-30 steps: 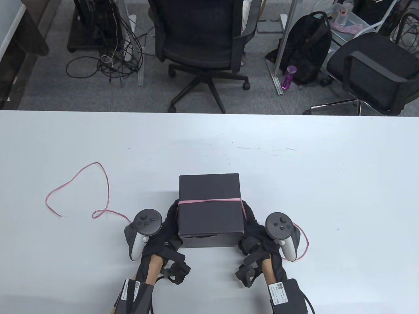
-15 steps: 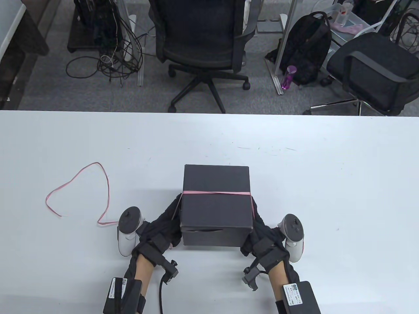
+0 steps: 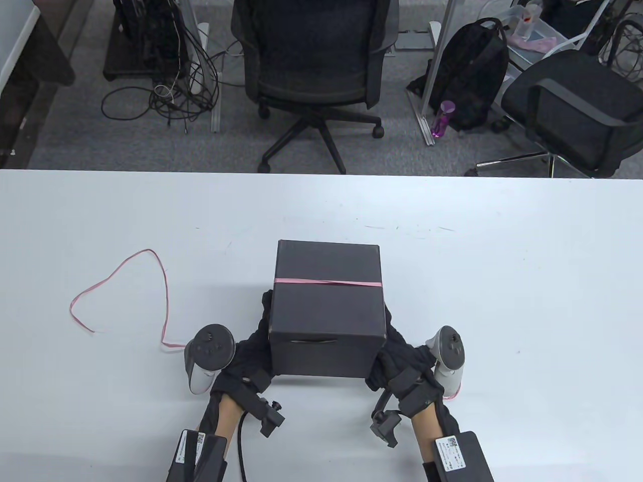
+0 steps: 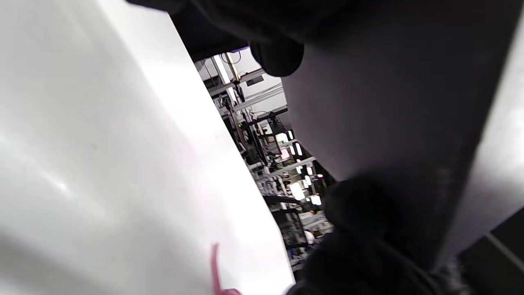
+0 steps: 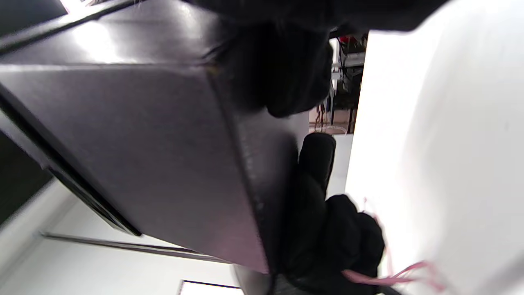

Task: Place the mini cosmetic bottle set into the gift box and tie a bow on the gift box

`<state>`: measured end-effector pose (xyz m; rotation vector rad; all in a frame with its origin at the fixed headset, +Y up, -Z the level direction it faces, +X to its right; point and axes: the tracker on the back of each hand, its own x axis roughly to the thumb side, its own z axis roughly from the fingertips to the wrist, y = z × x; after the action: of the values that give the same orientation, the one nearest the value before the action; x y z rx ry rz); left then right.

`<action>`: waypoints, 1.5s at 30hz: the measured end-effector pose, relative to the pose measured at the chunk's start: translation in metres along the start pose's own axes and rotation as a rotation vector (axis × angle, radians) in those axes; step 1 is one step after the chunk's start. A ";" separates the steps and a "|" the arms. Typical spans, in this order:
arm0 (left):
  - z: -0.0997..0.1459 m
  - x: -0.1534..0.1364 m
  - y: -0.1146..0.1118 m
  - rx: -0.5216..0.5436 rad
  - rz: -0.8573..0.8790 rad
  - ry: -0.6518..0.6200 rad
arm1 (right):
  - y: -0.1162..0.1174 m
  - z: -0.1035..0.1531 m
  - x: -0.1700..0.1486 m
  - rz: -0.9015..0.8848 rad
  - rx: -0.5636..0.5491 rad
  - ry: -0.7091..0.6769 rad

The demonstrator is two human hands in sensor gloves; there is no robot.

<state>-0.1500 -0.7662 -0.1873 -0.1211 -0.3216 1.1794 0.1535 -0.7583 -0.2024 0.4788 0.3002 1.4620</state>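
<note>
Table view: near the table's point(image 3: 502, 251) front edge, we are gripping the gift box point(image 3: 326, 301), left hand point(image 3: 251, 354) and right hand point(image 3: 402, 359) curling around its sides; pink ribbon point(image 3: 329, 282) is crossing the lid.
Left wrist view: fingers point(image 4: 278, 57) are pressing the box wall.
Right wrist view: fingers point(image 5: 286, 82) are wrapping a box corner.

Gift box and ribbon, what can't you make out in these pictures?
- Gift box contents: closed lid, every view.
- Ribbon under the box: table view, box hides it.
- Left hand and right hand fingertips: table view, box hides them.
- Ribbon near right hand: right wrist view, blurred.
</note>
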 end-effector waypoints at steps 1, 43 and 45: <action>0.000 0.000 0.000 0.003 -0.018 0.006 | 0.000 0.000 0.004 0.063 0.008 -0.013; 0.008 0.045 0.007 0.089 -1.052 0.101 | 0.024 0.010 0.048 1.524 -0.212 -0.211; 0.008 0.045 0.007 0.113 -1.042 0.087 | 0.022 0.010 0.048 1.502 -0.207 -0.209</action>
<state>-0.1433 -0.7222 -0.1736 0.0941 -0.1902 0.1558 0.1438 -0.7109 -0.1786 0.7205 -0.5271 2.8106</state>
